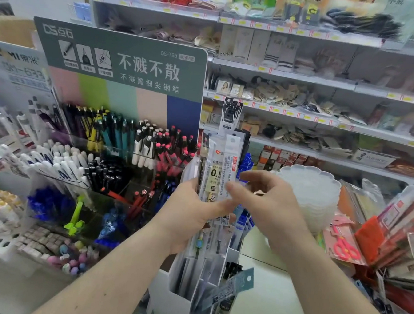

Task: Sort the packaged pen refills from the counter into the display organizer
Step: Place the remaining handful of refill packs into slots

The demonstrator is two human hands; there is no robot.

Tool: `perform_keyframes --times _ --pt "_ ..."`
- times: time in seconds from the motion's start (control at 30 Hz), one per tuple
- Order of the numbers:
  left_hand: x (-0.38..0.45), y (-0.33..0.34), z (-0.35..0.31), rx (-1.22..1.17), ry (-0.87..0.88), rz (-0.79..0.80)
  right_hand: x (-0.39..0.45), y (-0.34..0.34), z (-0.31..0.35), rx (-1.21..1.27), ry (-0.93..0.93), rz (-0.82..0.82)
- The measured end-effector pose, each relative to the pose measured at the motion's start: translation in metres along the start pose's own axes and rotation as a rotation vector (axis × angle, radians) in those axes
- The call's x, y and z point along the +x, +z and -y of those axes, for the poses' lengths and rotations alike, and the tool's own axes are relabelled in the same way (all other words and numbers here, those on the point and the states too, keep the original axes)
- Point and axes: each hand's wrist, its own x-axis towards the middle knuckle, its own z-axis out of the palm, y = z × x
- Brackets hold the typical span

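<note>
A person's left hand [187, 219] grips a fanned stack of packaged pen refills [217, 182], thumb across the front of the packs, fingers behind them. The right hand [259, 199] hovers just beside the stack with fingers loosely spread and blurred; its fingertips look to be at the edge of the front pack, but whether they touch it cannot be told.

Directly below both hands stands the white display organizer [191, 298], its narrow upright slots already holding several dark refill packs, with one pack [233, 287] leaning out at a slant from a near slot. More hanging packs [231, 114] rise just above the held stack.

The job appears partly done: some slots are filled, yet a handful of packs remains in the left hand, so sorting is likely to go on. How many refills are left on the counter cannot be made out.

The held packs are long, slim, clear sleeves with white card headers and a hang hole; the front one reads "0.5" and shows thin refills inside. They look light and slippery.

To the left of the hands sits a tiered pen display [97, 164]; to the right, a stack of clear scalloped trays [309, 186] and pink scissors [346, 247].
</note>
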Motion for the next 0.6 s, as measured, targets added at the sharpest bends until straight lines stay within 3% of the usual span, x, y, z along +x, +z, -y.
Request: perform_keyframes --times 0.2,0.3,0.47,0.6 --pt "0.0 0.0 0.003 0.02 -0.022 0.045 0.0 0.008 0.003 -0.021 -0.046 0.054" --pt "-0.001 0.0 0.004 -0.009 -0.047 0.035 -0.002 0.004 0.003 0.109 0.001 0.031" --pt "-0.003 -0.001 0.005 -0.004 -0.032 0.013 0.0 -0.01 0.008 0.362 0.059 -0.182" --pt "-0.002 -0.001 0.004 -0.008 -0.005 -0.003 -0.011 0.005 0.013 0.258 0.003 -0.073"
